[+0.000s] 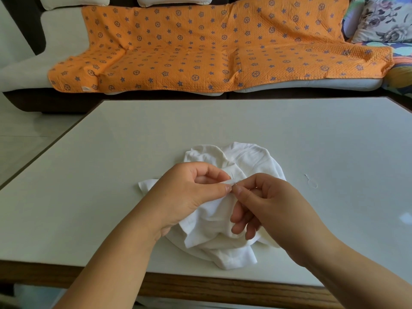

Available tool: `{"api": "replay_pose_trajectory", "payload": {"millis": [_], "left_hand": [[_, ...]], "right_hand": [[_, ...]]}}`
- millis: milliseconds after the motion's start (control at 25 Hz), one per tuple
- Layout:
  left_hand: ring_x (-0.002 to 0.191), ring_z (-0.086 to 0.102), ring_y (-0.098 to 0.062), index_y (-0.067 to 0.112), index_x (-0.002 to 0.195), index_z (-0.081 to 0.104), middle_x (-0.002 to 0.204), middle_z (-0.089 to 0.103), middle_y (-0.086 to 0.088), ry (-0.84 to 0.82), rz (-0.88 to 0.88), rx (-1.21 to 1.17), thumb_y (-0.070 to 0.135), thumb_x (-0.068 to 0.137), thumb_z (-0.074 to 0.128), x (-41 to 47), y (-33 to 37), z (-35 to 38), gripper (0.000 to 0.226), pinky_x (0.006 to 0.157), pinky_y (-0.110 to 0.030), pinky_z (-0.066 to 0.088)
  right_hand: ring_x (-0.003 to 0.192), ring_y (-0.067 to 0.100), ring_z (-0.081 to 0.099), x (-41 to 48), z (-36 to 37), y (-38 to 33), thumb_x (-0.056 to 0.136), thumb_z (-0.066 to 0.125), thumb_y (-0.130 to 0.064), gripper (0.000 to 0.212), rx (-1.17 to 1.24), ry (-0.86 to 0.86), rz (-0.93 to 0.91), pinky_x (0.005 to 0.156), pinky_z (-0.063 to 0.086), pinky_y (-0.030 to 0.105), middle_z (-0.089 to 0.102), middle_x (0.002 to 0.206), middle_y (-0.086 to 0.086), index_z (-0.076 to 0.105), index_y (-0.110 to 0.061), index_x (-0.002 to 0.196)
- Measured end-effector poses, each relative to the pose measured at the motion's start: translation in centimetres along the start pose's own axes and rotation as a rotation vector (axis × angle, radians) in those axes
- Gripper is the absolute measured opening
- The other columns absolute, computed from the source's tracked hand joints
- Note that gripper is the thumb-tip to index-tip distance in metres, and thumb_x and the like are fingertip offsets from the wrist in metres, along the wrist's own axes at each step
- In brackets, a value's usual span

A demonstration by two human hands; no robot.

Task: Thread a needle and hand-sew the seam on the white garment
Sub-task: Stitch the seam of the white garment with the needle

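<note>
A: Where do we see the white garment?

B: We see it bunched in a heap on the near middle of the pale worktop, and part of it is lifted between the two hands.

A: What do we make of the left hand?

B: Its thumb and forefinger are pressed together on a small fold of the cloth and hold that fold up. The other fingers are curled behind it.

A: And the right hand?

B: We see its thumb and forefinger pinching the needle, tip to tip with the left hand's pinch. The needle stands nearly upright at the fold, with its thin upper end showing above the fingertips. We cannot tell whether it passes through the cloth. The remaining fingers of that hand hang loosely curled, touching the garment below.

A: Do we see any thread?

B: We cannot make out thread on the needle. A loose loop of thread lies on the worktop to the right of the garment, apart from it.

A: And beyond the worktop?

B: We see a sofa draped with an orange blanket printed with blue stars. A floral cushion sits at its right end.
</note>
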State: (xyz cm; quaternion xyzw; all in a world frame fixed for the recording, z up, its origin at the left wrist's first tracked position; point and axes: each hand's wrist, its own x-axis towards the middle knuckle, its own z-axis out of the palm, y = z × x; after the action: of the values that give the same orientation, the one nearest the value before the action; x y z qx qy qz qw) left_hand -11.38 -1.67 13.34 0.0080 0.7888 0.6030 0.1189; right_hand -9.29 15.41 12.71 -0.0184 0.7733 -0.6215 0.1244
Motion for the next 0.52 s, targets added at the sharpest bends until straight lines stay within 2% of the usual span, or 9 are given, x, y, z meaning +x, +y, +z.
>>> {"api": "replay_pose_trajectory", "payload": {"millis": [120, 280, 400, 520], "left_hand": [[0.092, 0.067, 0.004, 0.027, 0.095, 0.077, 0.091, 0.076, 0.014, 0.029, 0.042, 0.085, 0.026, 0.082, 0.075, -0.04, -0.09, 0.24, 0.014, 0.088, -0.017, 0.048], [0.090, 0.064, 0.009, 0.032, 0.093, 0.078, 0.088, 0.075, 0.021, -0.009, 0.088, 0.186, 0.019, 0.086, 0.071, -0.22, -0.06, 0.77, 0.016, 0.085, -0.015, 0.045], [0.071, 0.060, 0.014, 0.032, 0.095, 0.078, 0.074, 0.071, 0.026, -0.004, 0.108, 0.232, 0.022, 0.087, 0.071, -0.23, 0.05, 0.66, 0.014, 0.071, -0.007, 0.041], [0.055, 0.054, 0.015, 0.026, 0.096, 0.078, 0.055, 0.061, 0.029, -0.022, 0.118, 0.260, 0.021, 0.088, 0.070, -0.37, 0.38, 0.68, 0.012, 0.058, -0.002, 0.037]], "right_hand": [[0.050, 0.021, 0.066, 0.02, 0.01, -0.03, 0.096, 0.057, -0.019, 0.017, 0.056, 0.010, -0.001, 0.049, 0.051, 0.024, 0.072, 0.067, 0.012, 0.055, -0.002, 0.096], [0.065, 0.034, 0.071, 0.36, -0.04, 0.08, 0.097, 0.057, -0.016, 0.015, 0.156, 0.045, -0.004, 0.063, 0.058, 0.039, 0.073, 0.072, 0.015, 0.047, -0.009, 0.106], [0.071, 0.034, 0.073, 0.46, -0.34, -0.11, 0.099, 0.053, -0.018, 0.013, 0.194, -0.016, 0.032, 0.065, 0.058, 0.039, 0.074, 0.077, 0.016, 0.052, -0.011, 0.111], [0.068, 0.029, 0.073, 0.47, -0.81, -0.56, 0.099, 0.053, -0.023, 0.015, 0.094, -0.055, 0.054, 0.056, 0.057, 0.033, 0.075, 0.077, 0.011, 0.059, -0.010, 0.104]]}}
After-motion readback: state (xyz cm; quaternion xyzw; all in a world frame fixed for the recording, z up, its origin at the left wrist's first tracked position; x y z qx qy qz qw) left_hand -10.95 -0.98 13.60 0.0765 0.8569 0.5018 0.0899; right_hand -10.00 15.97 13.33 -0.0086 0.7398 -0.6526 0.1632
